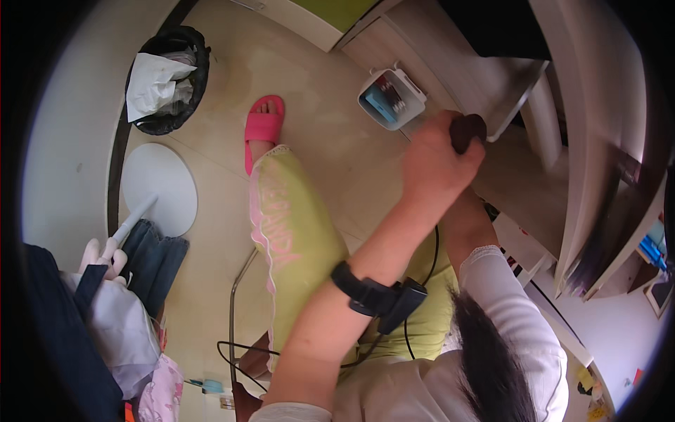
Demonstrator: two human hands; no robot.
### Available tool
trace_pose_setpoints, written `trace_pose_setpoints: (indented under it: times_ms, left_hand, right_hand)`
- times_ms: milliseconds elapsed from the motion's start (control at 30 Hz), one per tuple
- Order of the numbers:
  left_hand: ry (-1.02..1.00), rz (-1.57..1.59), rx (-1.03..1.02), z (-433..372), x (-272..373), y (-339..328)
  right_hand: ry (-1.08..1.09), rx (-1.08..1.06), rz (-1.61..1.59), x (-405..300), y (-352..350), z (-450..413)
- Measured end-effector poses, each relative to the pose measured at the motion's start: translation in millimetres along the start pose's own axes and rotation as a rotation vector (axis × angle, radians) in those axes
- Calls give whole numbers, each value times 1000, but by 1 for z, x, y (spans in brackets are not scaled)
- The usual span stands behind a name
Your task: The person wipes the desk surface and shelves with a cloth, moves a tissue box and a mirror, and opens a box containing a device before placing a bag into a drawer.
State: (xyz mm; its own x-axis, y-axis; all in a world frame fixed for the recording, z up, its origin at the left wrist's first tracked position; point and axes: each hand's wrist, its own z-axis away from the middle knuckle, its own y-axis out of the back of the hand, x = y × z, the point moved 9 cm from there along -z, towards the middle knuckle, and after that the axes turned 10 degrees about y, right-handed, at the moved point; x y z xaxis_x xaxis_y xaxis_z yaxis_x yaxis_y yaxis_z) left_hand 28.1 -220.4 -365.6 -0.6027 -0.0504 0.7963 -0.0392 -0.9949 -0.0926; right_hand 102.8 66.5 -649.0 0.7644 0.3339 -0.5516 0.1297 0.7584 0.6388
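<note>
My left hand (440, 155) is closed around a dark brown object with a rounded end (468, 133). The rest of that object is hidden by my fingers, so its kind is unclear. On my left forearm sits a black strap (364, 290) with a small black device (403, 306) and a black cable. My right forearm (472, 224) passes behind the left one, and my right hand is hidden there. Beneath my arms are yellow-green trousers (300, 227) with pink trim.
A white hanging bin (377, 111) holds a blue item near the wooden furniture (422, 53). A black-lined waste basket (198, 84) with crumpled paper stands upper left, above a stand's round white base (158, 179). Clothes (79, 327) hang at left. My foot wears a pink slide sandal (263, 126).
</note>
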Motion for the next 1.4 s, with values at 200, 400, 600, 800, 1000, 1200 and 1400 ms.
trace_pose_setpoints:
  times_ms: [200, 400, 600, 800, 1000, 1200, 1400]
  left_hand:
    - [-4, -26, 18, 1, -19, -40]
    - [39, -63, -62, 0, -46, -66]
    - [-124, -316, -135, 40, -40, -57]
    - [-749, -997, -218, 193, 48, -80]
    - [-1100, -1276, -260, 311, 57, -104]
    - [-1321, -1255, -271, 373, 70, -91]
    - [-505, -357, -333, 338, 93, -7]
  right_hand:
    - [-11, -38, 34, 11, -13, -18]
    - [16, -111, -323, -7, 28, 25]
    - [84, -186, -710, -66, 109, 172]
    - [-130, -68, -956, -63, 189, 289]
    - [-41, -246, -883, -78, 213, 393]
    - [125, -231, -1023, -108, 229, 463]
    - [438, -423, -1195, -146, 260, 516]
